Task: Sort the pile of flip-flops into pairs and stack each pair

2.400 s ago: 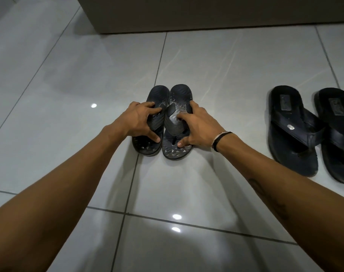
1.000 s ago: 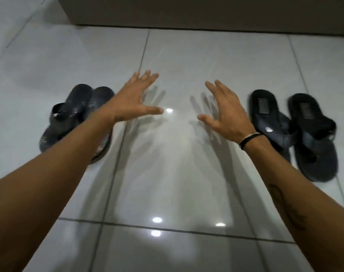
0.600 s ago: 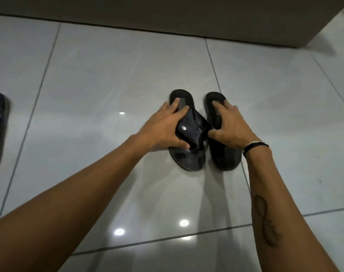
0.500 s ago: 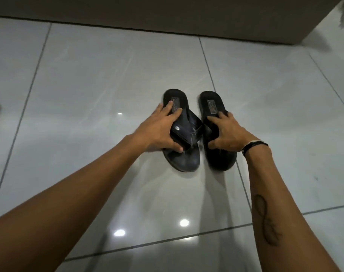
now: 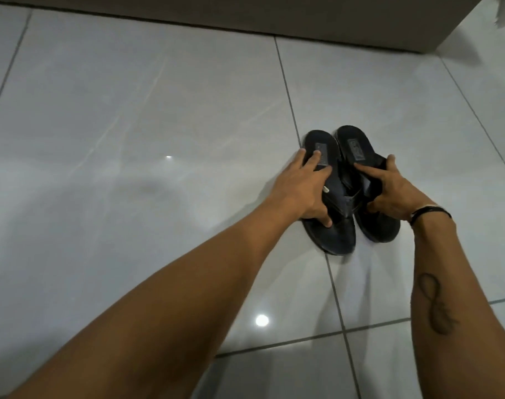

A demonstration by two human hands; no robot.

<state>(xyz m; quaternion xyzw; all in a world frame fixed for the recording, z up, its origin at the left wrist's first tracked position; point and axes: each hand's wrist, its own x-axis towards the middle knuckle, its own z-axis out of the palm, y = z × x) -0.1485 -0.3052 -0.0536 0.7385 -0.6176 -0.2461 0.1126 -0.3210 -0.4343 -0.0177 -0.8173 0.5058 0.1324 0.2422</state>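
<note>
Two black flip-flops with wide straps lie side by side on the pale tiled floor, heels away from me. My left hand grips the left flip-flop across its strap, fingers reaching onto the heel label. My right hand grips the right flip-flop at its strap, forefinger on the footbed; its heel looks slightly raised. The straps touch in the middle. The other dark pair is out of view.
A dark low wall or plinth runs along the far side and ends at a corner on the upper right. Glossy grey tiles with dark grout lines stretch left and toward me, showing lamp reflections.
Both hands left the first pair on the left, swung right and took hold of the second pair. Since half a second ago the pair sits further right in view, and the right flip-flop has tipped.
</note>
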